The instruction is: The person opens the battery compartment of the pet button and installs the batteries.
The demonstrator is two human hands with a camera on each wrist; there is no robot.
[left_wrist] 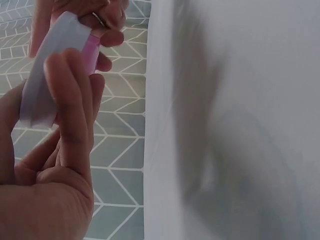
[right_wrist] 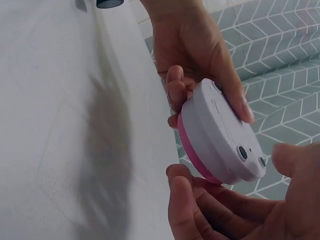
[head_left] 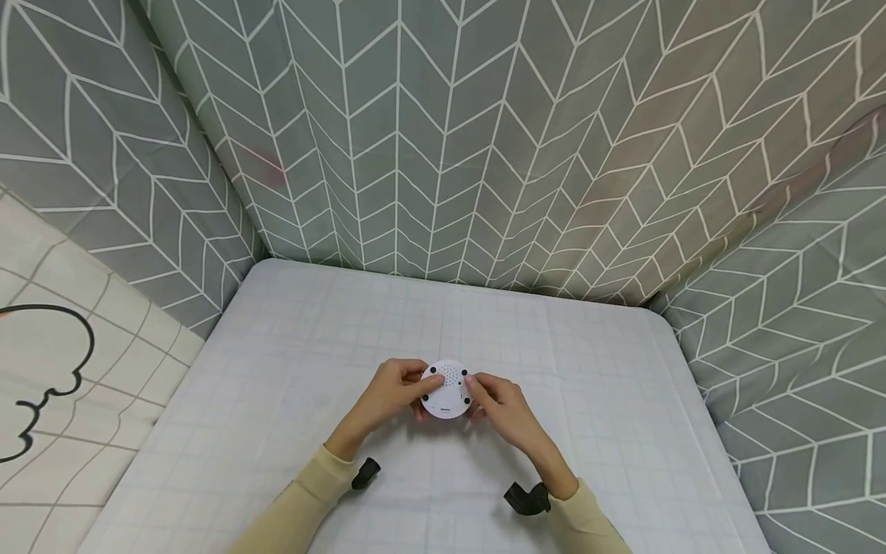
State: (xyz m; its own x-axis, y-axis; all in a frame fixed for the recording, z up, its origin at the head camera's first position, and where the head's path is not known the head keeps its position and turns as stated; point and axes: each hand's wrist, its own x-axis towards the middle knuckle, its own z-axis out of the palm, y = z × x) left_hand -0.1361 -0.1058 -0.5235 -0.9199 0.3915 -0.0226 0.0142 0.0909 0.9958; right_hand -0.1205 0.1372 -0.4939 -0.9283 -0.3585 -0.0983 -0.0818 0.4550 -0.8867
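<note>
A round white device (head_left: 446,404) with a cluster of small holes, dark round feet and a small slot on its upturned face is held above the table. A pink band (right_wrist: 192,150) runs round its lower side in the right wrist view. My left hand (head_left: 394,388) grips it from the left, thumb lying across the holed face and fingers underneath. On the other side my right hand (head_left: 504,404) has its thumb at the right edge by the feet, its curled fingers supporting the pink underside.
The table (head_left: 304,323) wears a pale checked cloth. Grey chevron curtains (head_left: 443,154) stand behind it and at both sides. A black strap piece (head_left: 365,473) sits by the left sleeve and another black piece (head_left: 527,498) by the right.
</note>
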